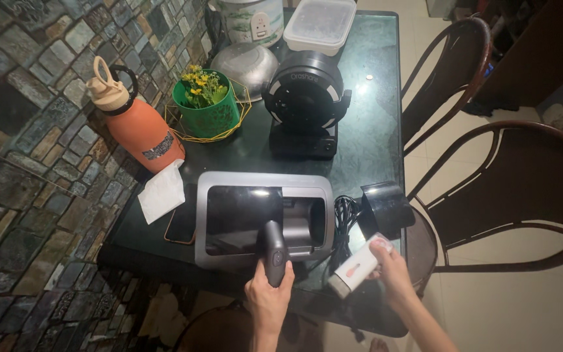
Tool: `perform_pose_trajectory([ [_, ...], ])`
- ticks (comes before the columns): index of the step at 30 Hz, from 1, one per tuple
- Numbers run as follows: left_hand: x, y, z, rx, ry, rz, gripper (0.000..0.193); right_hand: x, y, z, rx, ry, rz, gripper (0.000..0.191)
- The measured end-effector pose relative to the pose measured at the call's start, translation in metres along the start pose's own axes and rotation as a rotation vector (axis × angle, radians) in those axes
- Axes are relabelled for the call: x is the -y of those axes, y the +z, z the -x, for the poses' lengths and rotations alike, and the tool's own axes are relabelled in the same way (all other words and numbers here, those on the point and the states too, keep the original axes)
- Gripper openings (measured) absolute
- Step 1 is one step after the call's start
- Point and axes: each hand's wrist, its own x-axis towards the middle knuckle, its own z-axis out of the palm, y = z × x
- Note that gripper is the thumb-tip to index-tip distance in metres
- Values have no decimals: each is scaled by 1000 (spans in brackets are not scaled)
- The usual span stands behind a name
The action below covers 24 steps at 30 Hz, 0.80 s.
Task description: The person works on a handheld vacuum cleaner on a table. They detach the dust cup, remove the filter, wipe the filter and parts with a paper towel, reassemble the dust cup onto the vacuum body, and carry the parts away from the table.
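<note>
My left hand [268, 292] has a closed grip on the dark handle [273, 253], whose long axis points away from me, up over the grey appliance [263, 218] on the counter [373, 130]. Right of that appliance, my right hand [392, 268] clasps a white brush tool [354, 269], its bristled end slanting down-left toward me.
</note>
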Motion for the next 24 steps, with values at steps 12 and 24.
perform_pose_trajectory([
  [12,-40,-33,1,27,2,39,26,78,37,72,47,-590,-209,34],
  [24,-101,-41,19,97,-375,95,27,90,57,134,-11,-962,140,58],
])
